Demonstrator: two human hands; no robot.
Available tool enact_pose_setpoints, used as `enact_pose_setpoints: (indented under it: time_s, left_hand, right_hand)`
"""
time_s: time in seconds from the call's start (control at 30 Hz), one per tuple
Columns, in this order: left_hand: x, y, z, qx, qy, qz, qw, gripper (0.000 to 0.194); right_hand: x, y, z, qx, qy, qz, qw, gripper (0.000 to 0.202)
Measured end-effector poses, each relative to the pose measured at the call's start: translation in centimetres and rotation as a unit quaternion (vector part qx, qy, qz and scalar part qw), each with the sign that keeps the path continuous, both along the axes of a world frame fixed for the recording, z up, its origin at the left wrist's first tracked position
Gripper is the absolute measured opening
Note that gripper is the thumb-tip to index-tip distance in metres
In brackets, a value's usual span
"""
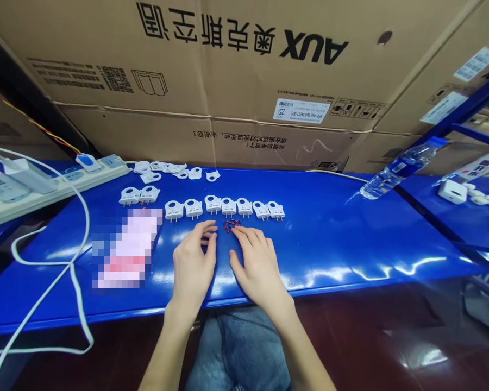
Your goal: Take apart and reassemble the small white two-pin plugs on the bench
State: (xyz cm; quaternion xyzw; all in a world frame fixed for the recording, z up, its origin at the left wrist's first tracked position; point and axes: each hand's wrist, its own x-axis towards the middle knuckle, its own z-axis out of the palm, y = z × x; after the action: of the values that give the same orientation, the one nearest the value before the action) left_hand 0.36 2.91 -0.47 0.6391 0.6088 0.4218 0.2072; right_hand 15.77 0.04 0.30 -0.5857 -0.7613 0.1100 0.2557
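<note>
My left hand [194, 263] rests over the blue table, fingers loosely curled and apart from the thumb, with nothing seen in it. Beside it my right hand [257, 263] lies with its fingers stretched out and thumb apart. Its fingertips touch, or nearly touch, a small bundle of red and black wires [228, 226]. Beyond both hands stands a row of several white plugs with ring handles, among them one plug [229, 207] near the middle and another plug [174, 210] at the left end. Their metal prongs face me.
More white plugs [149, 194] and loose white plastic pieces [194, 173] lie at the back left. A pixelated pink sheet [132, 244], a power strip [93, 167] and a white cable [78, 293] are left. A water bottle [401, 168] stands right; a cardboard box [236, 76] forms the back.
</note>
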Motion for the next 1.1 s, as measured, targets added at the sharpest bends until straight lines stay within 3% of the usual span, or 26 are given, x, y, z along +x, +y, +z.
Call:
enact_pose_setpoints:
  time_s: [0.2, 0.43, 1.1]
  left_hand:
    - [-0.5, -1.6, -0.1, 0.056, 0.120, -0.006, 0.991, 0.030]
    - [-0.8, -3.4, -1.3, 0.076, 0.305, -0.052, 0.948, 0.050]
    - [-0.8, -3.6, -1.3, 0.047, 0.357, -0.057, 0.931, 0.055]
  right_hand:
    - [0.2, -0.4, -0.2, -0.004, -0.003, -0.017, 1.000, 0.043]
    - [0.3, -1.6, -0.8, 0.002, -0.078, -0.003, 0.997, 0.054]
    - [0.3, -1.5, -0.9, -0.013, -0.136, 0.013, 0.991, 0.058]
